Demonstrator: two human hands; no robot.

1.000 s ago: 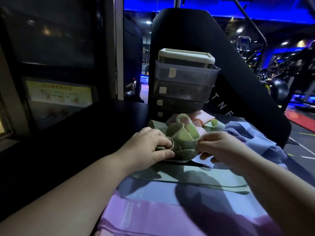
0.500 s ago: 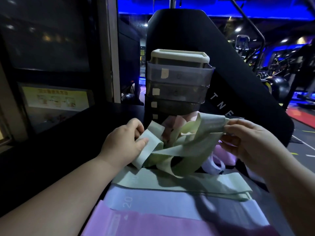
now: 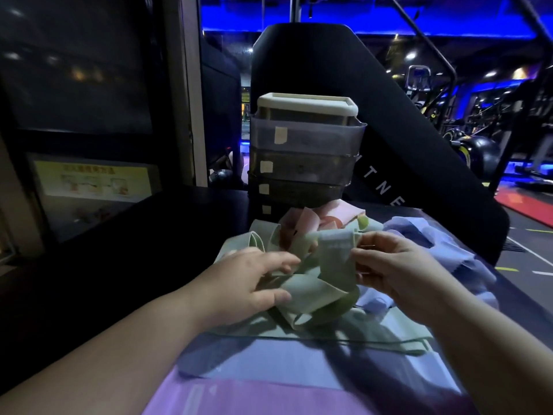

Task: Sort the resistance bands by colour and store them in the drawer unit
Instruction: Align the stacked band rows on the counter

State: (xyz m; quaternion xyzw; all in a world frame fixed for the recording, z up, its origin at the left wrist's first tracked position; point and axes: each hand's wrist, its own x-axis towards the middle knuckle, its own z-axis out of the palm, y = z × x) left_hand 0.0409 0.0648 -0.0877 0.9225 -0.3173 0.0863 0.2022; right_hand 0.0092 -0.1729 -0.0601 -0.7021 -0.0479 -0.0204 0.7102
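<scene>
Tangled pale-green elastic resistance bands (image 3: pixel 314 286): on dark surface (image 3: pixel 179 229) before grey plastic drawer unit (image 3: pixel 305 157) | right hand (image 3: pixel 398 274) pinches them, left hand (image 3: pixel 254 283) presses, fingers straight | drawers closed; sorting early, nothing apparently stored.

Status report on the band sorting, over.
Left hand resting on tangled green bands. Right hand pinching one labelled green band. Pink bands heaped before drawer unit.

— How is the light looking there?
— Dim. Blue strips (image 3: pixel 359 28) are glowing overhead at the back, ceiling spots (image 3: pixel 410 56) are flaring white, and my right arm (image 3: pixel 493 354) is throwing a soft shadow over the flat bands (image 3: pixel 269 363).
— Anything blurring?
— My left hand (image 3: pixel 248 283) is smearing; the green band (image 3: pixel 335 250) is showing crisper. Edges are bowing outward.
</scene>
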